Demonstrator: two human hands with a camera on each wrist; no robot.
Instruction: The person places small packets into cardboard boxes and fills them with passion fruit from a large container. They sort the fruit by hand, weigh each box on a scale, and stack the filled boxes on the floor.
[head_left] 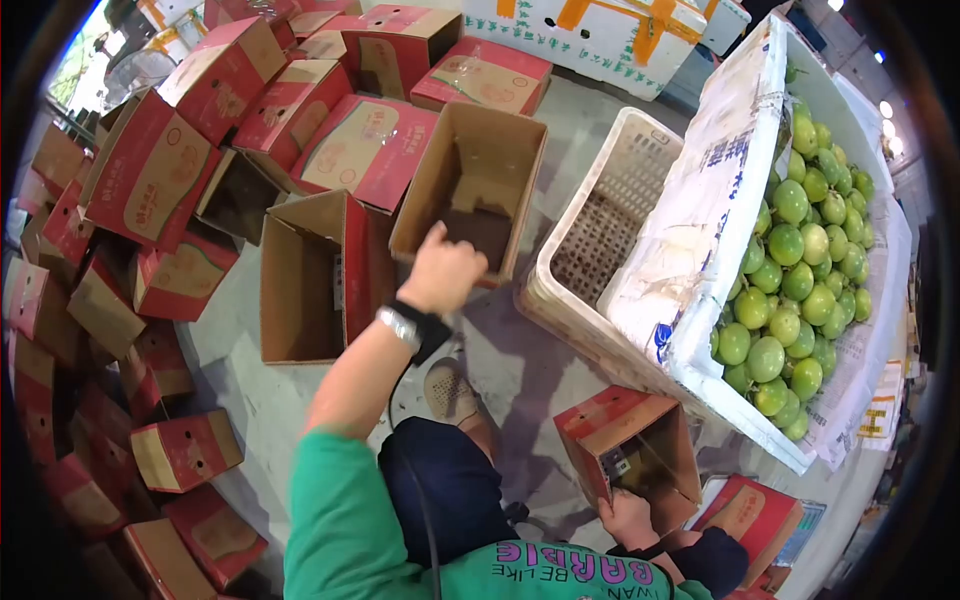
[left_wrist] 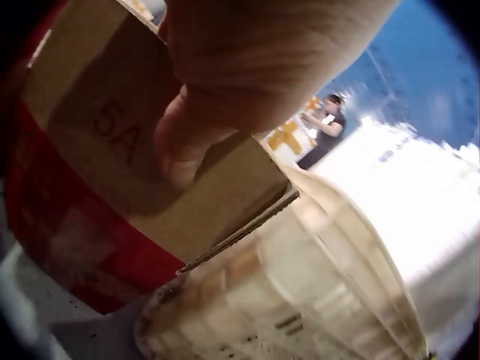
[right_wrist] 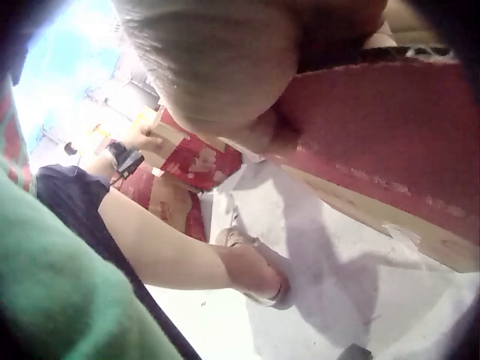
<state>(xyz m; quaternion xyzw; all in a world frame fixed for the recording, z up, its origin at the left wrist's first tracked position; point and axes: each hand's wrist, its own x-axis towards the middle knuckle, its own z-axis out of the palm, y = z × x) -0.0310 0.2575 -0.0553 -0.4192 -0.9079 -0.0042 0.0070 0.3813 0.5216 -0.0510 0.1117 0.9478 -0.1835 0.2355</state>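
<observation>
My left hand (head_left: pixel 447 270) grips the near rim of an open cardboard box (head_left: pixel 495 140) that stands on the floor beside the white crate. In the left wrist view the thumb (left_wrist: pixel 184 142) lies against the box's outer wall, marked "5A". A watch and a black strap circle that wrist. Lower right, my right hand (head_left: pixel 630 520) holds a second red cardboard box (head_left: pixel 610 425) by its edge. This one is tilted, its opening facing up and towards me. In the right wrist view the hand (right_wrist: pixel 217 67) covers part of the box's red side (right_wrist: pixel 390 135).
Another open box (head_left: pixel 300 280) stands left of the held one. Many red boxes (head_left: pixel 150 180) lie piled at the left. On the right, a white plastic crate (head_left: pixel 610 190) supports a tilted foam box (head_left: pixel 690 230) full of green round fruit (head_left: pixel 790 250). My foot (head_left: pixel 450 390) is between the boxes.
</observation>
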